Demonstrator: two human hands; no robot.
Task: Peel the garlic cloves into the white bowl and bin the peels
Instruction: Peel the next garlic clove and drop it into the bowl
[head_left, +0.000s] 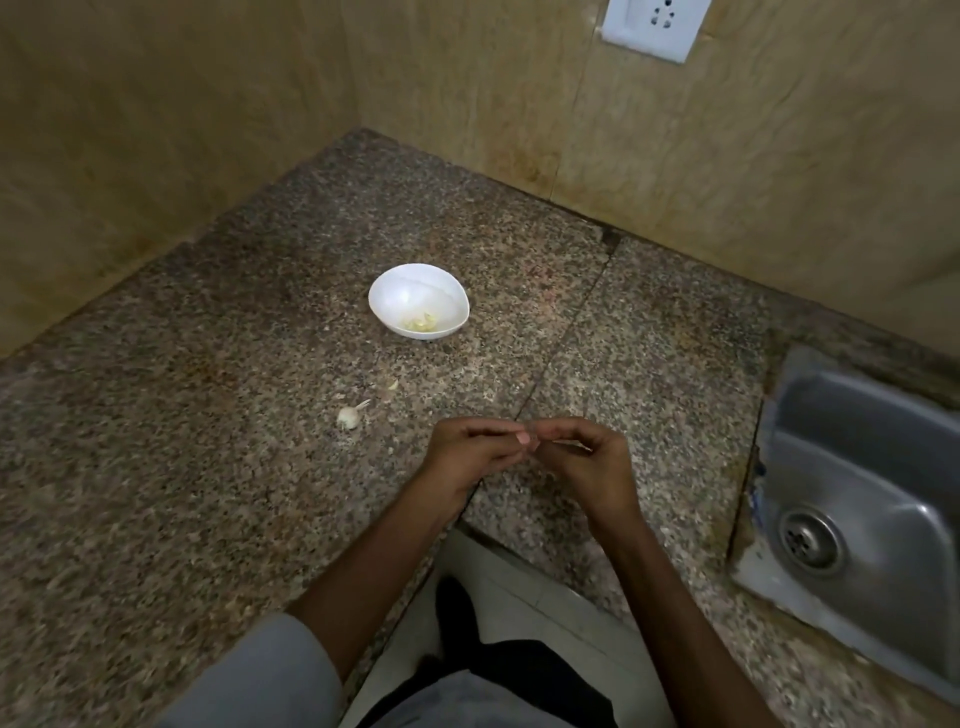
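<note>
A white bowl (418, 300) stands on the granite counter (208, 441) with a few peeled garlic cloves (418, 323) in its bottom. Nearer me, an unpeeled clove with a stalk (349, 415) lies on the counter, and a small bit of peel (392, 385) lies beyond it. My left hand (470, 453) and my right hand (587, 467) meet fingertip to fingertip over the counter's front edge, pinching a small garlic clove (527, 435) between them. The clove is mostly hidden by my fingers. A thin strip of peel (571, 443) shows by my right fingers.
A steel sink (872, 499) with a drain is set into the counter at the right. Tiled walls close the corner behind the bowl, with a white socket (652, 26) high up. Below the counter edge I see floor tiles and my legs. No bin is in view.
</note>
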